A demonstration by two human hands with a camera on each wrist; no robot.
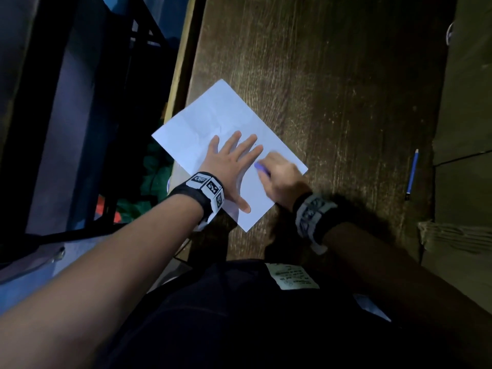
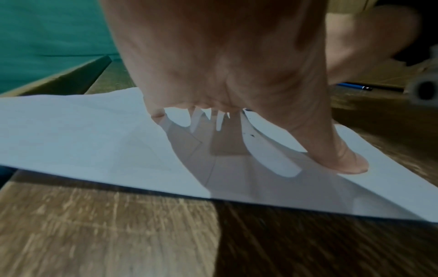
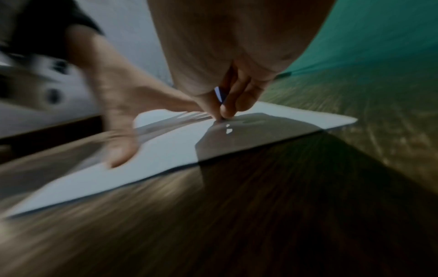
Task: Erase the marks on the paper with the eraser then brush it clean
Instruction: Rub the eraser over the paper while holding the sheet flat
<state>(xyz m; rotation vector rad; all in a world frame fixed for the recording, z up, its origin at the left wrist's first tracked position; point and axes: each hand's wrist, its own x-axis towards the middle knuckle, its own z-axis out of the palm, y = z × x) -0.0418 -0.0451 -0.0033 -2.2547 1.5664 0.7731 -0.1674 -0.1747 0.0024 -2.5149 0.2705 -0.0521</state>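
A white sheet of paper (image 1: 226,121) lies at an angle on the wooden table (image 1: 332,75), near its left edge. My left hand (image 1: 230,161) lies flat on the paper with fingers spread and straight, pressing it down. Just to its right, my right hand (image 1: 279,173) pinches a small purple-blue eraser (image 1: 261,167) against the sheet; the hand is blurred. In the right wrist view the eraser (image 3: 219,95) shows between thumb and curled fingers, its tip on the paper (image 3: 170,150). In the left wrist view the thumb presses the paper (image 2: 71,135), with a few dark specks near it.
A blue pencil (image 1: 412,173) lies on the table at the right, apart from the paper. The table's left edge (image 1: 181,75) drops to dark furniture and green cloth (image 1: 154,166). Cardboard (image 1: 466,129) borders the right side. My dark-clothed lap is at the bottom.
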